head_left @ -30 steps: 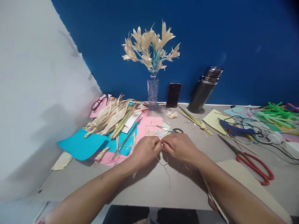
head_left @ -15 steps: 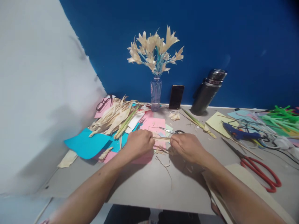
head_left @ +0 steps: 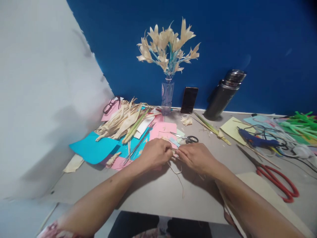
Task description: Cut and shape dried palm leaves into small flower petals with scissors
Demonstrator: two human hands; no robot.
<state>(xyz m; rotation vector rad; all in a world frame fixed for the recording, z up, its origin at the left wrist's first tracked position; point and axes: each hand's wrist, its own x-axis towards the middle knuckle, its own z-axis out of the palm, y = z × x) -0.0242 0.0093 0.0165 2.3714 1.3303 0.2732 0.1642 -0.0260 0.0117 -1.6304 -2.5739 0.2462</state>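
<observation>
My left hand (head_left: 155, 154) and my right hand (head_left: 197, 158) are closed close together over the middle of the table. Between the fingertips shows a bit of a pale dried husk strip (head_left: 174, 152), mostly hidden by the fingers. Below them a thin, curled strand (head_left: 180, 181) lies on the tabletop. Just beyond the hands are pink paper (head_left: 164, 129) and small scissors with black handles (head_left: 192, 139). Left of my left hand, thin dark sticks (head_left: 140, 143) rest on blue paper (head_left: 95, 150).
Dried husks (head_left: 123, 115) are heaped at the left. Along the blue wall stand a bottle vase (head_left: 167, 97) of husk flowers (head_left: 168, 46), a phone (head_left: 189, 100) and a dark flask (head_left: 224, 96). To the right lie a blue glue gun (head_left: 257, 138) and large red-handled scissors (head_left: 278, 181).
My hands have drawn closer together, so the strip that was stretched between them is now mostly covered. The view has shifted slightly.
</observation>
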